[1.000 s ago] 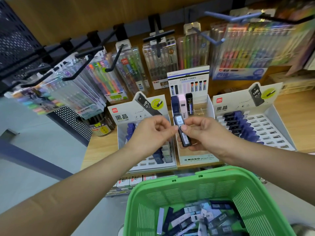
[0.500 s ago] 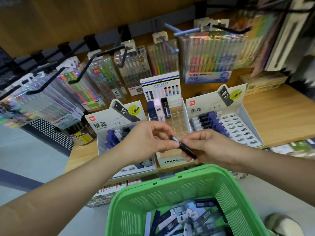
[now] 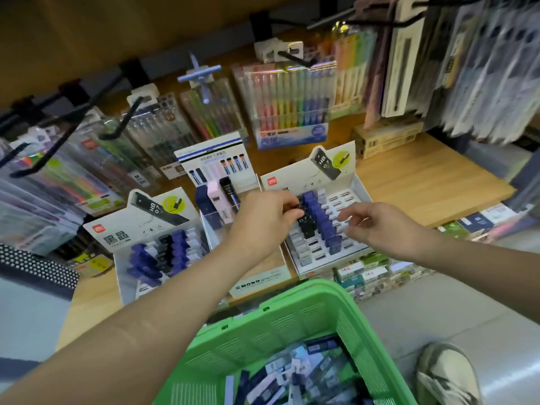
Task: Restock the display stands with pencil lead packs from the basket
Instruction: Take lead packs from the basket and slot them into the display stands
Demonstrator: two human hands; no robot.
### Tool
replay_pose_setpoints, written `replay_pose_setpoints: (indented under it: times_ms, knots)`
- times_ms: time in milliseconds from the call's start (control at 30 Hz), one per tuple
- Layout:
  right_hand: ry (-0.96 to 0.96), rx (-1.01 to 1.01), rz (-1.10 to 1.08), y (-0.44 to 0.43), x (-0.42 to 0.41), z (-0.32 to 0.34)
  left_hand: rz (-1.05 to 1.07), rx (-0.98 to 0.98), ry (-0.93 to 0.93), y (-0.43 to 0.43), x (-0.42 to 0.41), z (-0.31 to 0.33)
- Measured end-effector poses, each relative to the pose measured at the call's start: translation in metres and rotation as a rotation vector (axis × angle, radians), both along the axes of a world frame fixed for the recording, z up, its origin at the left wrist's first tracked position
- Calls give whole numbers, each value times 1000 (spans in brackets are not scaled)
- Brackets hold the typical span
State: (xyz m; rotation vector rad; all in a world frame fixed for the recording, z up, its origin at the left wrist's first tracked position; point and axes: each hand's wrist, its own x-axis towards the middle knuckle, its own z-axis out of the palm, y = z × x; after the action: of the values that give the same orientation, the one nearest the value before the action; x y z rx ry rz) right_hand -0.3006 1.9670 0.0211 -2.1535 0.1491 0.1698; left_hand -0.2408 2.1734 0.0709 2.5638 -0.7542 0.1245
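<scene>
Fingertip work on the right-hand display stand (image 3: 360, 187): the left hand (image 3: 267, 220) has its fingers and thumb curled in a pinch on the top end of a black pack (image 3: 305, 226) marked 0.7. The pack stands roughly upright at the stand's left side, just beside the row of blue packs (image 3: 321, 222). Whether its foot is already down in a slot I cannot tell, since the hand and blur cover that part.

The right hand (image 3: 380, 229) hovers over the empty slots (image 3: 342, 200) on the stand's right half. Its fingers are loosely bent and spread, and no pack shows in it.

To seat this one well, I judge the pack should be kept upright and lined up with its own slot, then pressed straight down by the top end until it sits level with its neighbours. Tilting it toward the blue row risks knocking those over, as they stand close. The free hand could usefully steady the stand's cardboard wall, which looks light and may slide on the desk (image 3: 423, 182).

Plenty of packs lie in the green basket (image 3: 292, 323) below, so restocking looks far from finished.
</scene>
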Motion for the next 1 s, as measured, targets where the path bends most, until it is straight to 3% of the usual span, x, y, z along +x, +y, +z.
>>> replay_pose_setpoints:
  times_ms: [233,433,700,1000]
  knots:
    - [-65,-98,80,-1,-3,-4,33,137,19,-8,7,-20]
    - [-82,-75,72,1,-4,-7,34,138,13,-12,4,-30]
    - [-148,-207,103,9,-7,-9,28,136,43,-20,3,-38]
    - [-144,-144,55,9,-6,-10,-15,114,-32,-30,7,-37]
